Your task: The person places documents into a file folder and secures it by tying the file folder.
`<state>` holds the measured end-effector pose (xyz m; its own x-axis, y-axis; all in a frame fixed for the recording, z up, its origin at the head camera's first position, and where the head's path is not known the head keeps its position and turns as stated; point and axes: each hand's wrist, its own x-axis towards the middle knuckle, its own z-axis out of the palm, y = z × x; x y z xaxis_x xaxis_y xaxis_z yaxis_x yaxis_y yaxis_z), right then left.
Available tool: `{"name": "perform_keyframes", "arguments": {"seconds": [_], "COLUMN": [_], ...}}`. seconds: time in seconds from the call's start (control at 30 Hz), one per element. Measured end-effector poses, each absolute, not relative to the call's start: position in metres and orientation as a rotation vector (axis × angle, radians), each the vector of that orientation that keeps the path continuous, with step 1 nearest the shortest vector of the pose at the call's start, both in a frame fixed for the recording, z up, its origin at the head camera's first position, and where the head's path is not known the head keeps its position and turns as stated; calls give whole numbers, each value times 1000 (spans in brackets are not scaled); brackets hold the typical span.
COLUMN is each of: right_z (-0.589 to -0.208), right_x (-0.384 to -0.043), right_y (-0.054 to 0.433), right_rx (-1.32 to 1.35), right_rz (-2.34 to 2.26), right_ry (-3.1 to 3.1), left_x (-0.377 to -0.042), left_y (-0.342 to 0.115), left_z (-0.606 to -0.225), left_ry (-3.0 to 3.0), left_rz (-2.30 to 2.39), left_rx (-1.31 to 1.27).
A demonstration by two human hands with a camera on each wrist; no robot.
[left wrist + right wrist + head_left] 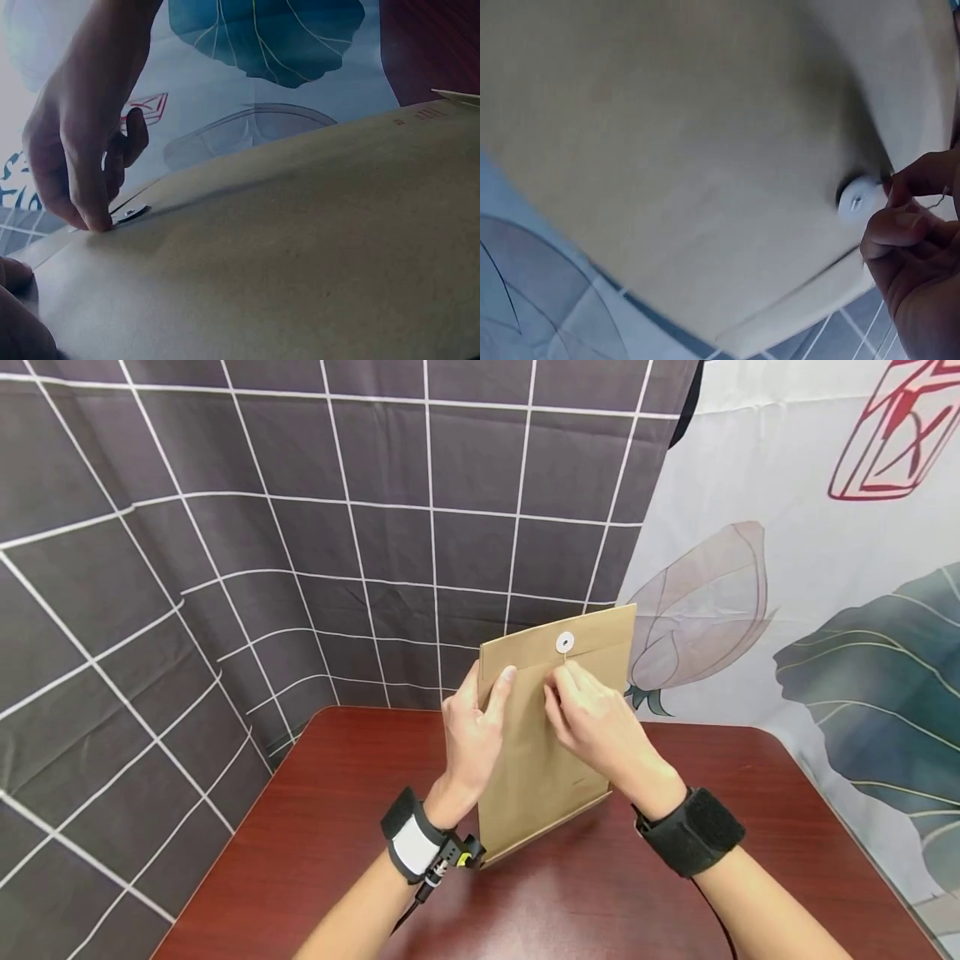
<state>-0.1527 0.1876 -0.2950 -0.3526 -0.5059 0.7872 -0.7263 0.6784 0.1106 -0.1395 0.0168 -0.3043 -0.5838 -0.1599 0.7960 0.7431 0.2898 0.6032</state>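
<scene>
A brown paper envelope (540,760) stands upright on the table, its flap at the top. My left hand (474,735) holds its left edge, thumb lying on the front face. On the flap is a white round button (565,642), and a short line of string (565,657) runs down from it to my right hand (600,727). In the right wrist view, that hand's thumb and forefinger pinch the thin string (939,199) right beside a white button disc (857,199) on the envelope body. The left wrist view shows the right fingertips close against the paper by a disc (133,214).
The dark red tabletop (337,827) lies under the envelope. Behind it hangs a dark grey cloth (300,543) with a white grid; to the right is a pale cloth (780,460) with leaf and flower prints. Both wrists wear black straps (693,832), with cables trailing down.
</scene>
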Motion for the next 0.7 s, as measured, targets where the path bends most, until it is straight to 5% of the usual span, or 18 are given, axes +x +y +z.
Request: {"name": "perform_keyframes", "arguments": {"seconds": [0.3,0.7], "right_z": [-288,-325], "right_x": [-164,-139], "right_y": [215,219], "right_rx": [884,798], "right_rz": [638,794], "right_ry": [-2041,-2184], "left_x": [-135,-120], "left_y": [14,-2], "left_z": [-298,-276], "left_ry": [-1725,-1702], "left_rz": [-1475,-1721], "left_rx": [-539,-478]}}
